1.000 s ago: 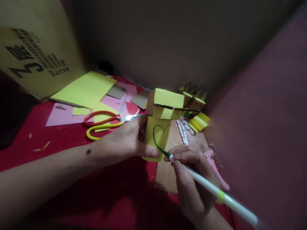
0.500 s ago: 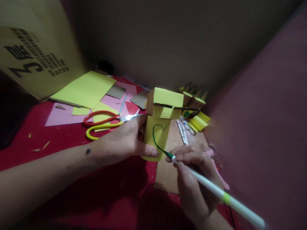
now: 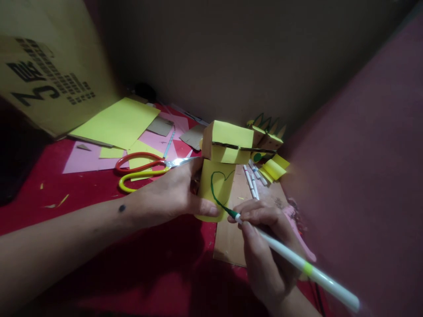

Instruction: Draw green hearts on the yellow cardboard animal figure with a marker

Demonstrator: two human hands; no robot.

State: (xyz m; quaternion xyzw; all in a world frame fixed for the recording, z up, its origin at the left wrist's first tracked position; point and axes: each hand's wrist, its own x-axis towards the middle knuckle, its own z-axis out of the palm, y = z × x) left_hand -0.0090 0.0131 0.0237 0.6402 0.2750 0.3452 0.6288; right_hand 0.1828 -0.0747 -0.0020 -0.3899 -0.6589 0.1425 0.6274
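My left hand [image 3: 185,193] is closed round the side of a yellow paper cylinder [image 3: 205,185], its thumb across the lower front. Above the cylinder sits a box covered in yellow paper [image 3: 233,134], with a dark slit along its front. A green heart outline [image 3: 212,187] shows on the cylinder, its right side partly open. Between the thumb and fingers of my right hand [image 3: 264,237] is a white felt-tip pen [image 3: 287,253] with a yellow band. The pen's green tip rests at the heart's lower point.
Red-and-yellow-handled scissors [image 3: 142,163] lie left of the cylinder, near yellow paper [image 3: 122,123] and pink sheets. Behind them stands a large printed cardboard box [image 3: 56,57]. Several pens [image 3: 251,181] lie on a wooden board [image 3: 231,246] at right, before a spiky-topped cardboard piece [image 3: 267,136].
The pen and my right hand have shifted very slightly to the left, the pen's rear end most visibly. My left hand, the cylinder and the box have stayed put.
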